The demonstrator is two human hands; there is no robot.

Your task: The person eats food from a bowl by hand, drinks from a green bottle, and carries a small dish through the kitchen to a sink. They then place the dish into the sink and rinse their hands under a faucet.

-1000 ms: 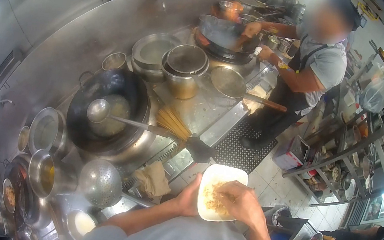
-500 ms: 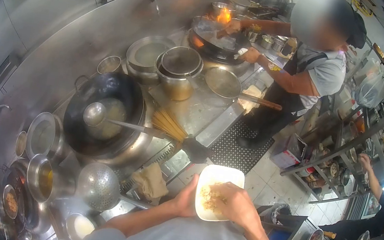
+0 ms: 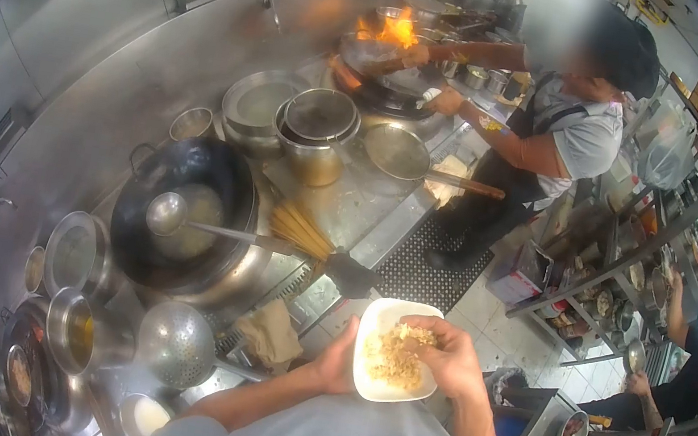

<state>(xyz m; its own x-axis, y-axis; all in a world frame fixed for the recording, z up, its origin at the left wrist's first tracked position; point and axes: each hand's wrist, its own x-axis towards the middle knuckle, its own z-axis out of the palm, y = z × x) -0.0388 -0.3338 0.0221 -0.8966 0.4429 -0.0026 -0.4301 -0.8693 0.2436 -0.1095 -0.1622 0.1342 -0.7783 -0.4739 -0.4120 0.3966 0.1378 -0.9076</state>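
Note:
My left hand (image 3: 335, 362) grips the left side of a white, rounded-square bowl (image 3: 378, 316) held close in front of my body. Pale golden, crumbly food bits (image 3: 394, 369) lie in the bowl. At its right side, my right hand (image 3: 455, 365) has its fingers closed in a pinch over the bowl, with some of the bits between the fingertips. Beyond the bowl, a black wok (image 3: 133, 226) sits on the range with a ladle (image 3: 167, 213) resting in it, some liquid at its bottom. A bamboo brush (image 3: 301, 224) lies beside the wok.
Another person (image 3: 548, 153) works at a flaming wok (image 3: 386, 88) farther along the range. A strainer (image 3: 397, 151), a perforated skimmer (image 3: 175, 344), pots and a folded cloth (image 3: 270, 334) crowd the counter. Metal shelving (image 3: 621, 268) stands at right, where another person's arm (image 3: 677, 308) shows.
My right hand has risen from deep in the bowl toward its upper right, now pinching some bits. The flame at the far wok has grown. The person at far right now shows a second hand.

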